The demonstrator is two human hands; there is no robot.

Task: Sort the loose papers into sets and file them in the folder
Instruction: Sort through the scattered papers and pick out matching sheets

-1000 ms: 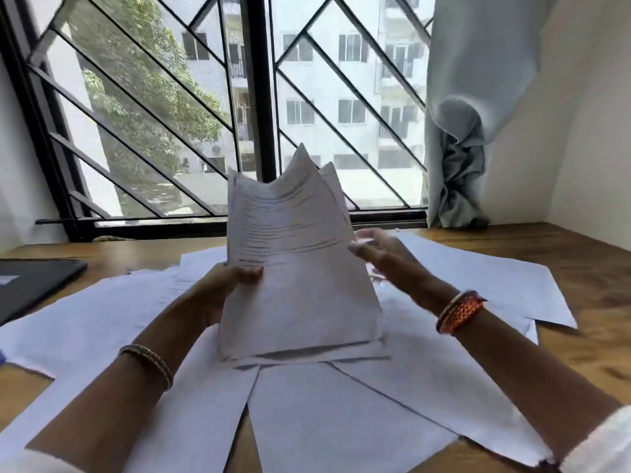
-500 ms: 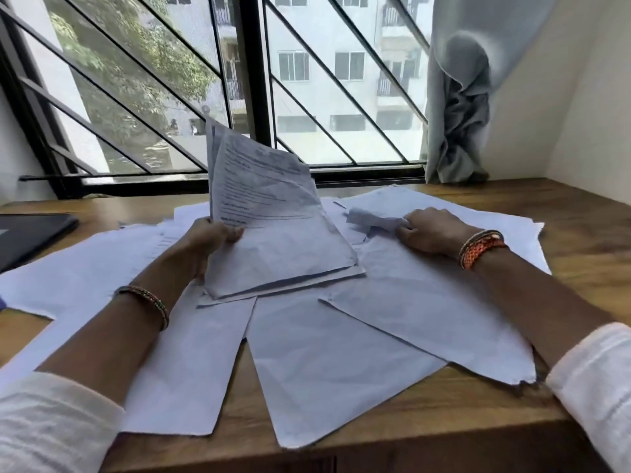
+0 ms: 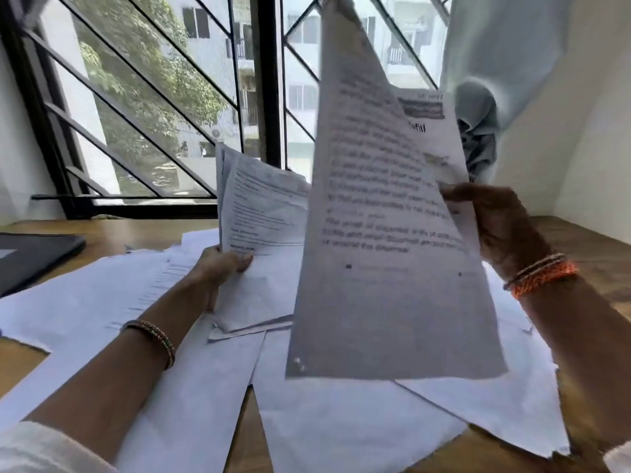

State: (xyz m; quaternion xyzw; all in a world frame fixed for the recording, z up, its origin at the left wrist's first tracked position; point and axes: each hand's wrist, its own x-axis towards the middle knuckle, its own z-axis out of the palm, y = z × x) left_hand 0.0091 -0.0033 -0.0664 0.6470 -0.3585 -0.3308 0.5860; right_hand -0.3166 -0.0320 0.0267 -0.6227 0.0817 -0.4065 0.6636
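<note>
My left hand point(image 3: 218, 271) grips a small stack of printed papers point(image 3: 263, 220) by its left edge, thumb on top, its lower end resting on the sheets below. My right hand point(image 3: 495, 223) pinches the right edge of a single printed sheet point(image 3: 386, 250) and holds it upright in the air, in front of the stack. The sheet's text is blurred; a second page shows behind its upper right. Several loose white papers point(image 3: 334, 425) lie spread over the wooden table point(image 3: 580, 240).
A dark flat folder or laptop point(image 3: 34, 261) lies at the table's left edge. A barred window point(image 3: 266, 97) stands behind the table, a grey curtain point(image 3: 478, 124) hangs at the right, and a white wall closes the right side.
My right hand left the table, where it touched a crumpled sheet, and now holds a printed sheet raised high. The left hand still holds its stack, now more upright.
</note>
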